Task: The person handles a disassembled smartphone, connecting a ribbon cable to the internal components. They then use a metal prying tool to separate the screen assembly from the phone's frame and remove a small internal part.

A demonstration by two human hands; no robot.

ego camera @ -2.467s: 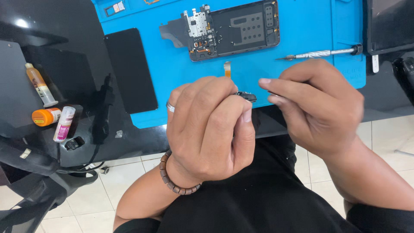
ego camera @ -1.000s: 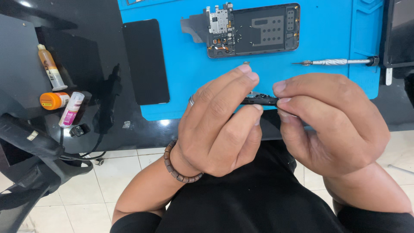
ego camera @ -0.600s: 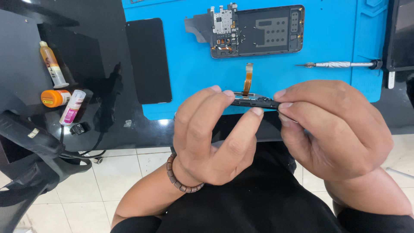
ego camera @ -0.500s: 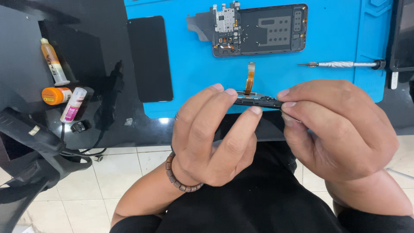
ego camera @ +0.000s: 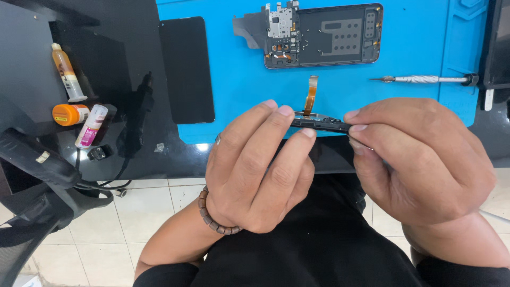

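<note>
At the frame's centre a thin black strip (ego camera: 320, 124) is pinched at its ends by left hand (ego camera: 255, 170) and right hand (ego camera: 419, 159), fingers closed narrowly. Its orange ribbon (ego camera: 310, 94) looks delicate; it is probably light, stiff, best gripped by the edges.

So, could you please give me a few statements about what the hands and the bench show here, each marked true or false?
1. Both hands hold the narrow black part between them. True.
2. An orange ribbon cable sticks up from that part. True.
3. The screwdriver is in the right hand. False: it lies on the blue mat.
4. The opened phone rests on the dark desk beside the bottles. False: it lies on the blue mat.
5. The left hand has a beaded bracelet at its wrist. True.
</note>
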